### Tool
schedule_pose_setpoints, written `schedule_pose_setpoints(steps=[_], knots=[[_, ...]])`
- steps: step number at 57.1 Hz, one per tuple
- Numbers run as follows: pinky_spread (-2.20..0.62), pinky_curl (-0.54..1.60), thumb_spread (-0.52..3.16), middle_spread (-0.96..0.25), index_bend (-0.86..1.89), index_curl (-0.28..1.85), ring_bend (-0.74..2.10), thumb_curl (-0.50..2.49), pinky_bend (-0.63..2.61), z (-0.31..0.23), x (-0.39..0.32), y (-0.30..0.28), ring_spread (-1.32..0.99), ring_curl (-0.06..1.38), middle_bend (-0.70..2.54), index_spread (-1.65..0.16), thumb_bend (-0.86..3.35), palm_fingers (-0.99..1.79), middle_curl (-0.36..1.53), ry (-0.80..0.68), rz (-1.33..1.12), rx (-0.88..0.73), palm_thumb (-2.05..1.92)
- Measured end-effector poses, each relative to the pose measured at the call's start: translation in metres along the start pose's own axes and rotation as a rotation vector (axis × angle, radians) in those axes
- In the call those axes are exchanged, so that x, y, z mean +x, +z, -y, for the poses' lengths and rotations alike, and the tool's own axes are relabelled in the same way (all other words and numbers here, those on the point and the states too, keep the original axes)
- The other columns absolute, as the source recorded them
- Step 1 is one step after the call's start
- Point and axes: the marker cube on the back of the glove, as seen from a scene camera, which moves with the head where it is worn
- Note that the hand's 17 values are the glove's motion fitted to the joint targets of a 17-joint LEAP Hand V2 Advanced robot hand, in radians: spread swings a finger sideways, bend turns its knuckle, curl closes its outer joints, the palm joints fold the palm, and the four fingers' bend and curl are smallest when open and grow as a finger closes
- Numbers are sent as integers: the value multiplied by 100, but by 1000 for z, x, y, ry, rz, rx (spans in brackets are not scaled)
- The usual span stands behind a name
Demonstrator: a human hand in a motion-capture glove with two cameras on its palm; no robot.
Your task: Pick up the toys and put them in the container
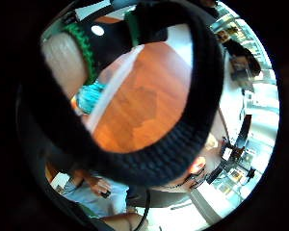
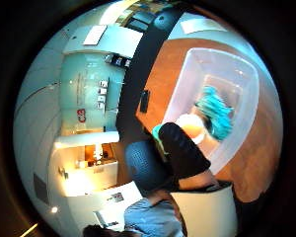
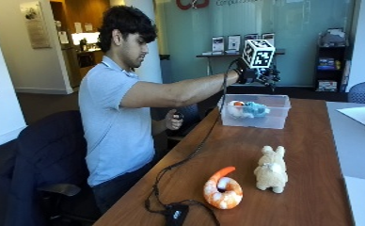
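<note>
Wooden table (image 3: pixel 307 141); clear container (image 3: pixel 256 117) at the far end; orange shrimp toy (image 3: pixel 223 190) and cream plush bunny (image 3: pixel 271 170) side by side nearer; black cable box (image 3: pixel 177 214) at the near edge.

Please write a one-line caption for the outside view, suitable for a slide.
The gloved right hand hovers above the clear container holding toys, while a plush shrimp and plush bunny wait on the wooden table.

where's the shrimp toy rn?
In the outside view the shrimp toy lies on the wooden table at its near end, just beside the beige plush bunny, well short of the clear container.
</note>
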Motion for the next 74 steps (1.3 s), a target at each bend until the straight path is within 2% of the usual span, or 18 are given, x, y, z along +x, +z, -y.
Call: schedule_pose_setpoints(steps=[6, 15, 25, 30, 36, 45, 48, 55, 66, 74], knots=[[2, 34, 140, 2, 15, 25, 33, 31, 112, -9, 46, -18, -3, 27, 13, -30, 14, -18, 34, 92, -44, 1, -9], [7, 31, 135, 1, 16, 26, 25, 28, 103, -60, 180, -34, -1, 25, 13, -31, 0, -18, 31, 286, -122, -49, -6], [9, 30, 135, 1, 16, 27, 16, 28, 96, -115, 293, 11, -1, 24, 13, -33, -2, -18, 28, 489, -183, -196, -1], [10, 30, 136, 0, 16, 28, 15, 29, 96, -131, 322, 39, -1, 23, 13, -33, 0, -18, 27, 532, -144, -244, 1], [10, 31, 140, 0, 15, 27, 15, 30, 98, -138, 341, 65, -1, 22, 13, -34, 1, -19, 25, 546, -139, -227, 6], [8, 34, 155, 0, 9, 23, 16, 33, 108, -132, 353, 79, -2, 20, 28, -32, 12, -6, 30, 465, -253, -39, 23], [3, 32, 162, -2, 13, 22, 35, 34, 104, -130, 354, 77, -6, 23, 39, -33, 18, 28, 33, 442, -280, 20, 31], [-8, 31, 162, -3, 16, 23, 60, 38, 104, -127, 342, 65, -13, 31, 43, -32, 31, 57, 36, 389, -241, 107, 49], [-19, 35, 158, -5, 17, 26, 80, 39, 108, -102, 250, 9, -19, 41, 49, -31, 40, 68, 41, 233, -16, 273, 61], [-24, 37, 158, -5, 16, 27, 85, 38, 111, -74, 166, -43, -20, 44, 51, -31, 43, 73, 43, 79, 32, 355, 64]])
